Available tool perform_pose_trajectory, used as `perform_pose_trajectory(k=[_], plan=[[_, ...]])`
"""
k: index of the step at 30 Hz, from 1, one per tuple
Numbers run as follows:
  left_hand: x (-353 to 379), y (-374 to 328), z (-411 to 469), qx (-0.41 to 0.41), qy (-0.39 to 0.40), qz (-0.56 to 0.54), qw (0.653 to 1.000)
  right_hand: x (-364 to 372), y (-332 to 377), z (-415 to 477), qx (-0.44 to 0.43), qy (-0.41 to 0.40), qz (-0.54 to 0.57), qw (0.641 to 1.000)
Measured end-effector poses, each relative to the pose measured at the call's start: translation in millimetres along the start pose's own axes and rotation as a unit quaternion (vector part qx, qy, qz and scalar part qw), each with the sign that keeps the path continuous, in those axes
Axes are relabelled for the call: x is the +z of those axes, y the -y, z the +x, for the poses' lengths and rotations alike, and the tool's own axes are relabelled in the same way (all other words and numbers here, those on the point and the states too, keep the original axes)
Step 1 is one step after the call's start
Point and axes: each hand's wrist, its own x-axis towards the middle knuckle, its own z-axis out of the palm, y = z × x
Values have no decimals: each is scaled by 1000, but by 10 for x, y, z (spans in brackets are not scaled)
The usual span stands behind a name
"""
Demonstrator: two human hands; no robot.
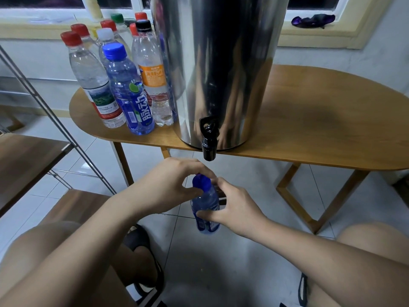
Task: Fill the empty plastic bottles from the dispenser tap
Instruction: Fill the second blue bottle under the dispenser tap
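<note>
Left hand (174, 180) pinches the blue screw cap (201, 182) of a small blue-tinted plastic bottle (203, 202), and the right hand (234, 209) curls round its body, holding it just below the black tap (209, 140) of the tall stainless-steel dispenser (221, 63). Capped plastic bottles (130, 91) crowd the oval wooden table (321, 120) left of the dispenser.

The dispenser (221, 63) stands on the table (321, 120), its tap (209, 140) at six o'clock, overhanging the edge. Bottles (124, 85) cluster at its nine o'clock. Below the tap is the held bottle (204, 202) — left hand (174, 182) at ten o'clock, right hand (234, 207) at four.
</note>
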Motion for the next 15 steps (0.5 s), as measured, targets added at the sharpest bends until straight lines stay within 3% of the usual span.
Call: perform_pose_trajectory(k=[4, 9, 15], plan=[[4, -40, -12, -33, -36, -15, 999, -12, 9, 4, -3, 4, -7, 1000], [26, -73, 17, -51, -75, 44, 995, 4, 8, 8, -6, -3, -2, 1000], [-7, -74, 1, -22, -23, 30, 999, -8, -18, 1, -4, 2, -2, 1000]])
